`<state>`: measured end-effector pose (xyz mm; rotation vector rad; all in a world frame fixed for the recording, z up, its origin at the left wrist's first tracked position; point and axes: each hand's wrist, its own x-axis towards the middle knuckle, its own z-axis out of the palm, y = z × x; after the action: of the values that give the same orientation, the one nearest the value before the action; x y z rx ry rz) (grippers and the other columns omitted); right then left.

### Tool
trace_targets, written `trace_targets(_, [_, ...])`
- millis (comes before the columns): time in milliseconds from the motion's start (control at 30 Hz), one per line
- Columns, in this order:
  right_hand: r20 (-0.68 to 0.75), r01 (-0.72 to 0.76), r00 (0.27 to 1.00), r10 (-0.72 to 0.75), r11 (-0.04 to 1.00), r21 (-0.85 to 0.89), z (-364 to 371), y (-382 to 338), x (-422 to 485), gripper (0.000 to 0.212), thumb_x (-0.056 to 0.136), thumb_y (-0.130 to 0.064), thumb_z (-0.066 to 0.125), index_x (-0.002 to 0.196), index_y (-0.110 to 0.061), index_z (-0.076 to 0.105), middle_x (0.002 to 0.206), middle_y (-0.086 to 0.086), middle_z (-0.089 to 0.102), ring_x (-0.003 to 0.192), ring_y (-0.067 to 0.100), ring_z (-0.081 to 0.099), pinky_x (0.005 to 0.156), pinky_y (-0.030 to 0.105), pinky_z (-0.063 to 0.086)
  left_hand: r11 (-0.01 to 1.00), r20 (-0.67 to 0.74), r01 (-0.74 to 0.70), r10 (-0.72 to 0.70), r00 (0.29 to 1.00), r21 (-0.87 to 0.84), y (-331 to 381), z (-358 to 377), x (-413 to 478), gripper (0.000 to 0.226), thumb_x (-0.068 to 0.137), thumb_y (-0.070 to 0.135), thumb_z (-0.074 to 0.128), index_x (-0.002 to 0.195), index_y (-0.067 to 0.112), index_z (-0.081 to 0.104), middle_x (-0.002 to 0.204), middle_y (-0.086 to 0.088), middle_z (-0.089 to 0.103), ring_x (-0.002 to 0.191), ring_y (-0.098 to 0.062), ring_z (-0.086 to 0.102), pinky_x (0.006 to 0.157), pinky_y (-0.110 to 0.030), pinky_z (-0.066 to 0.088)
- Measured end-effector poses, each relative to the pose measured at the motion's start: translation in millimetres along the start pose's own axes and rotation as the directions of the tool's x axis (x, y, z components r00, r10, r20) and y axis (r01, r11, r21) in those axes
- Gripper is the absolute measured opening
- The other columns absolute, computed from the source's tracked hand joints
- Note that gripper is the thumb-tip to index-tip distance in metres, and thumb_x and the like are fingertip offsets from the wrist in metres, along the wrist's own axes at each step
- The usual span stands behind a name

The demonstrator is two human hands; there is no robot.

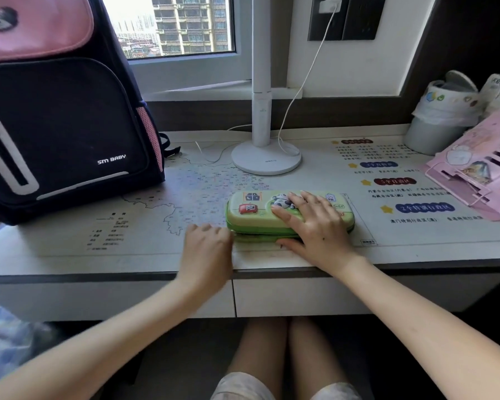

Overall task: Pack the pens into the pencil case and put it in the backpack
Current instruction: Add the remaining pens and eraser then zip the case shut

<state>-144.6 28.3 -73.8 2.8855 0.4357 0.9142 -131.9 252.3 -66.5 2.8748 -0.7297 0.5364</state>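
A green pencil case point(251, 210) with a panda picture lies closed on the desk near its front edge. My right hand point(312, 226) rests flat on its lid, fingers spread, thumb against the front side. My left hand point(207, 249) sits at the case's left front corner with fingers curled at the zipper edge; what they pinch is hidden. A dark navy and pink backpack point(61, 116) stands upright at the back left of the desk, its flap shut. No pens are visible.
A white desk lamp point(266, 157) with its cable stands behind the case. A pink paper bag point(479, 174) and a lined bin point(439, 116) occupy the right side. The desk mat point(145, 223) shows a printed map. Drawers sit under the desk edge.
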Motion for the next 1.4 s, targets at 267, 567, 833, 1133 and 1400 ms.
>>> trace_targets(267, [0.076, -0.099, 0.994, 0.085, 0.972, 0.212, -17, -7, -4, 0.060, 0.070, -0.025, 0.073, 0.128, -0.023, 0.055, 0.135, 0.015, 0.051, 0.127, 0.036, 0.044, 0.108, 0.052, 0.029, 0.858, 0.189, 0.232, -0.161, 0.969, -0.458, 66, 2, 7, 0.031, 0.094, 0.029, 0.041, 0.082, 0.010, 0.062, 0.083, -0.008, 0.068, 0.080, -0.027, 0.060, 0.063, -0.035, 0.039])
trace_targets(567, [0.059, -0.564, 0.821, 0.568, 0.792, 0.232, -15, -69, -8, 0.042, 0.078, -0.052, 0.062, 0.064, -0.013, 0.066, 0.066, 0.003, 0.068, 0.061, 0.026, 0.064, 0.052, 0.026, 0.037, 0.879, -0.139, 0.053, -0.134, 0.981, -0.473, 14, -34, 67, 0.031, 0.095, 0.033, 0.044, 0.101, 0.017, 0.069, 0.106, -0.005, 0.065, 0.097, -0.022, 0.054, 0.075, -0.029, 0.036])
trace_targets(833, [0.106, -0.569, 0.822, 0.560, 0.792, 0.222, -13, -86, -2, 0.010, 0.077, -0.014, 0.069, 0.069, -0.011, 0.062, 0.067, 0.007, 0.068, 0.061, 0.026, 0.066, 0.049, 0.027, 0.043, 0.988, 0.043, -0.126, 0.130, 0.991, -0.084, 37, 15, 88, 0.044, 0.096, 0.048, 0.017, 0.130, 0.039, 0.042, 0.127, 0.000, 0.055, 0.118, -0.023, 0.045, 0.093, -0.040, 0.033])
trace_targets(1133, [0.007, -0.622, 0.781, 0.624, 0.778, 0.092, -44, 33, -73, 0.015, 0.073, -0.014, 0.077, 0.064, -0.013, 0.065, 0.052, 0.000, 0.064, 0.045, 0.023, 0.057, 0.046, 0.021, 0.029, 0.980, -0.117, -0.170, 0.158, 0.980, -0.107, 30, 24, 86, 0.047, 0.094, 0.040, 0.018, 0.120, 0.033, 0.057, 0.109, -0.002, 0.064, 0.100, -0.027, 0.055, 0.082, -0.037, 0.039])
trace_targets(1400, [0.321, -0.522, 0.829, 0.458, 0.840, 0.149, -9, 123, 4, 0.014, 0.085, -0.034, 0.062, 0.094, -0.027, 0.071, 0.091, -0.006, 0.071, 0.086, 0.018, 0.061, 0.064, 0.027, 0.039, 0.970, -0.042, -0.208, 0.204, 0.978, -0.123, 27, 21, 89, 0.051, 0.091, 0.039, 0.017, 0.124, 0.028, 0.054, 0.115, -0.002, 0.062, 0.106, -0.028, 0.052, 0.088, -0.039, 0.039])
